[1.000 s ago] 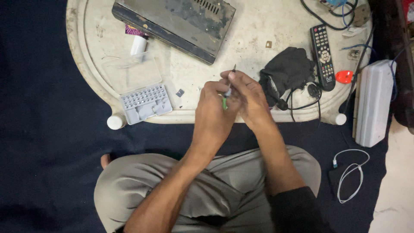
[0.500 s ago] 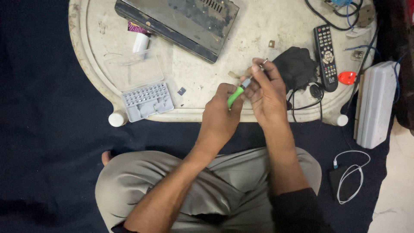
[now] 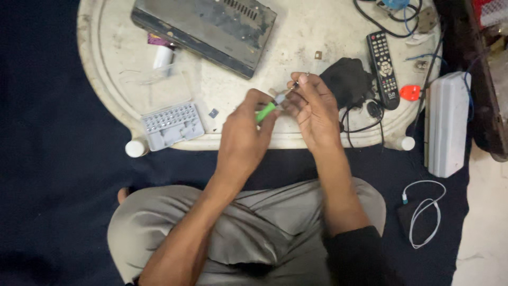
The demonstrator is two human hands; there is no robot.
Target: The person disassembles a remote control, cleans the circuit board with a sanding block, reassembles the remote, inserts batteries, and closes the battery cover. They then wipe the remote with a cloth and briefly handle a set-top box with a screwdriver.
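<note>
The left hand (image 3: 244, 135) is closed around the green handle of a small precision screwdriver (image 3: 269, 109), held above the near edge of the low white table (image 3: 106, 63), while the right hand (image 3: 312, 108) pinches its fingertips together on the metal tip end, apparently seating or swapping a bit (the bit itself is too small to make out). That looks like the step in hand: readying the driver. Any next move would call for a steady, straight push of the bit into the shaft, with the handle kept from turning. The grey bit case (image 3: 172, 126) lies open to the left, well apart from the hands, and the dark set-top box (image 3: 206, 29) sits farther back, the black remote control (image 3: 382, 69) to its right. Against half a second ago, the hands have drawn slightly apart and the green handle shows more plainly; a second ago they were bunched closer together.
</note>
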